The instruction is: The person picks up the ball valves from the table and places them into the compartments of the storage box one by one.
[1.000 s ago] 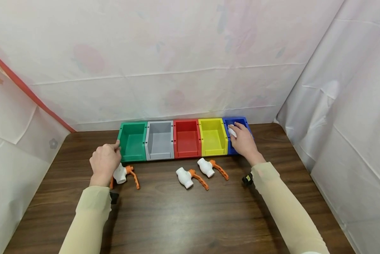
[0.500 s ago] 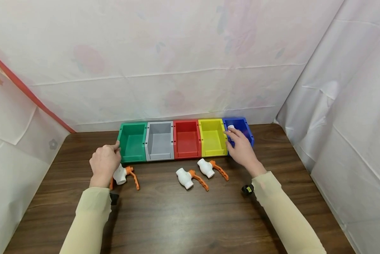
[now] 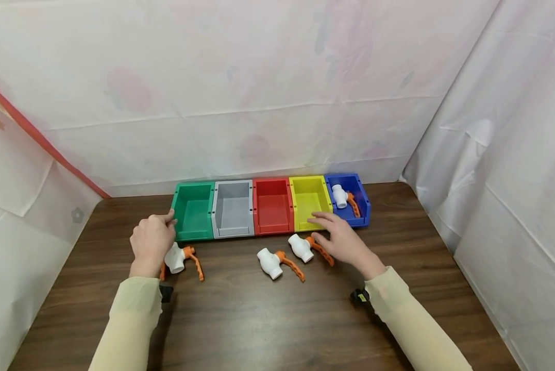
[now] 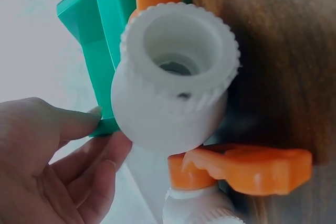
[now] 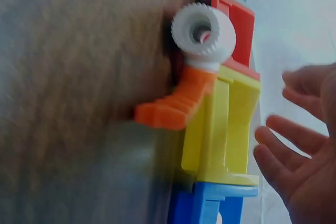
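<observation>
My left hand [image 3: 152,239] pinches the left side wall of the green bin [image 3: 196,203] between thumb and fingers, as the left wrist view also shows. Below that hand lies a white ball valve [image 3: 175,258] with an orange lever handle; part of a second orange handle shows beside it, mostly hidden. My right hand [image 3: 344,239], fingers spread and holding nothing, hovers over the front of the yellow bin [image 3: 310,203], close to another ball valve [image 3: 300,247]. One more ball valve [image 3: 270,264] lies to its left. Inside the blue bin [image 3: 364,208] rests a ball valve [image 3: 339,197].
Between the green and yellow bins, a grey bin [image 3: 234,206] and a red bin [image 3: 273,206] complete the joined row. The row stands at the back of the brown wooden table [image 3: 249,324], against a white curtain [image 3: 258,103].
My right hand has let go of the ball valve in the blue bin and moved left and toward me, over the yellow bin's front. The left hand keeps its place on the green bin.
</observation>
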Tool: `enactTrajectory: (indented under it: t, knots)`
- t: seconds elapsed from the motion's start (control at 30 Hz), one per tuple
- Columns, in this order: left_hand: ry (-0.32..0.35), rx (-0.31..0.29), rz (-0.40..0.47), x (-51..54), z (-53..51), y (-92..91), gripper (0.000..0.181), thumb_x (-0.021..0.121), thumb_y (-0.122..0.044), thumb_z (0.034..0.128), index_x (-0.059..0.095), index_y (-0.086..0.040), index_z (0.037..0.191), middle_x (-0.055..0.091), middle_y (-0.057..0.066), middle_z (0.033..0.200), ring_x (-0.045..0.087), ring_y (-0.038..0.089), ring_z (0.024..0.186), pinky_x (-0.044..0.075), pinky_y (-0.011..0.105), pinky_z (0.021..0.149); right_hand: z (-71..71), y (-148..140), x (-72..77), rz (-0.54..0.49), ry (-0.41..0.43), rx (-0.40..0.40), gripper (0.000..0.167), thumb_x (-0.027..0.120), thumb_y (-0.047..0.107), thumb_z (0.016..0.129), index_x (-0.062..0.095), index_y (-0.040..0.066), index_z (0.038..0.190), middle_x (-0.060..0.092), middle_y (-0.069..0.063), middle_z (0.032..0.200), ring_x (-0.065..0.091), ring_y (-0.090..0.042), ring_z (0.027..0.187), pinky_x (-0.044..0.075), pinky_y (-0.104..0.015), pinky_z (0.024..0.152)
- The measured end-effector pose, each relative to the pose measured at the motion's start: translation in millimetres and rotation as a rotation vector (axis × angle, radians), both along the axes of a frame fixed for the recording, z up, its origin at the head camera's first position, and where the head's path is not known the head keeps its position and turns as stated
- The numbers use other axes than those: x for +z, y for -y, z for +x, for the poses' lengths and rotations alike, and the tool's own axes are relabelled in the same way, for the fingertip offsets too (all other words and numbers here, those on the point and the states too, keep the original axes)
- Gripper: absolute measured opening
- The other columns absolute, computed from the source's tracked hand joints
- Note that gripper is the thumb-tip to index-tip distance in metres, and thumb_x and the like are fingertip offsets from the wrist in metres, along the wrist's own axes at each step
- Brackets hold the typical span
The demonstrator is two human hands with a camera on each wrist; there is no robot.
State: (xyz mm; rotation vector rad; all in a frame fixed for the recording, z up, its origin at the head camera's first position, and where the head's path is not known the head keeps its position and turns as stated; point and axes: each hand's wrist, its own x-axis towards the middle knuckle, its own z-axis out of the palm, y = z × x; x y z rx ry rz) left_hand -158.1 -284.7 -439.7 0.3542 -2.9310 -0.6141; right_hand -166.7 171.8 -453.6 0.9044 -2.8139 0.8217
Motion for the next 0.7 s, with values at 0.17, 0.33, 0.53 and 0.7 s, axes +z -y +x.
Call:
enactTrajectory:
  t: [0.17, 0.33, 0.53, 0.7]
  knots:
    - [-0.024, -0.01, -0.005, -1.1, -0.4, 0.6, 0.038, 0.062, -0.021, 0.0992, 0.06, -0.011, 0.136, 0.067, 0.026, 0.114, 0.045, 0.029, 0.048, 0.036, 0.038, 0.042, 7.8, 4, -3.3, 0.081, 0.135, 0.053, 0.045, 0.072, 0.032, 0.093, 0.064, 0.015, 0.134, 0.057, -0.008, 0.139, 0.052, -0.028, 0.128, 0.042, -0.049, 0.105]
    - [-0.03, -0.021, -0.012, -0.1, 0.5, 1.9, 0.036, 0.063, -0.018, 0.0985, 0.061, -0.009, 0.134, 0.065, 0.028, 0.116, 0.048, 0.03, 0.05, 0.037, 0.037, 0.042, 11.5, 8, -6.6, 0.15, 0.197, 0.076, 0.057, 0.078, 0.039, 0.087, 0.062, 0.018, 0.137, 0.056, -0.006, 0.139, 0.051, -0.025, 0.128, 0.041, -0.047, 0.106]
    - [-0.02, -0.007, -0.006, 1.8, 0.2, 2.6, 0.036, 0.063, -0.019, 0.0988, 0.061, -0.011, 0.134, 0.064, 0.027, 0.12, 0.051, 0.033, 0.054, 0.038, 0.038, 0.043, 13.1, 14, -5.5, 0.192, 0.23, 0.134, 0.061, 0.081, 0.031, 0.085, 0.059, 0.021, 0.141, 0.05, -0.006, 0.145, 0.045, -0.026, 0.132, 0.039, -0.046, 0.108]
    - [0.005, 0.009, -0.007, 2.6, 2.9, 1.4, 0.037, 0.061, -0.021, 0.0999, 0.06, -0.014, 0.136, 0.066, 0.028, 0.116, 0.048, 0.031, 0.05, 0.038, 0.039, 0.043, 14.5, 18, -4.7, 0.22, 0.261, 0.153, 0.059, 0.08, 0.021, 0.087, 0.058, 0.021, 0.142, 0.049, -0.006, 0.147, 0.043, -0.027, 0.133, 0.038, -0.046, 0.109]
